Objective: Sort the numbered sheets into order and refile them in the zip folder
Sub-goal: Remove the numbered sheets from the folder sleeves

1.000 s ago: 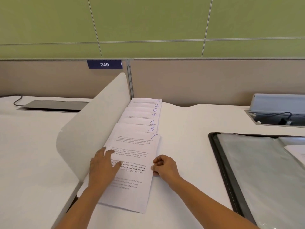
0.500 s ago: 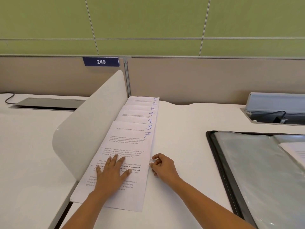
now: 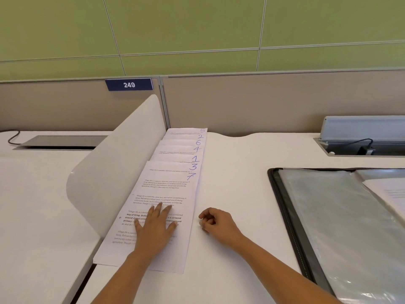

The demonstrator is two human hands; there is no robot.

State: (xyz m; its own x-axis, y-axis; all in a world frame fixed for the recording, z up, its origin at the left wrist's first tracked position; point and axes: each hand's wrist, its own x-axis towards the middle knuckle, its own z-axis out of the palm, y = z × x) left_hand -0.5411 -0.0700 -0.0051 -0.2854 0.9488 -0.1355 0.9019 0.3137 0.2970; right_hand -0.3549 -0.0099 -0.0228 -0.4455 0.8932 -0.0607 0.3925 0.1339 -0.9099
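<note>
White sheets (image 3: pixel 166 189) with blue handwritten numerals, black-edged clear folder (image 3: pixel 328 227), green wall (image 3: pixel 197 29).

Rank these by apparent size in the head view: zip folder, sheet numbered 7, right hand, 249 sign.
1. zip folder, largest even though the frame cuts it off.
2. sheet numbered 7.
3. right hand, then 249 sign: the hand looks bigger but sits nearer the camera, so unsure.

Bright even light, soft shadows, wide-angle edge bending.
</note>
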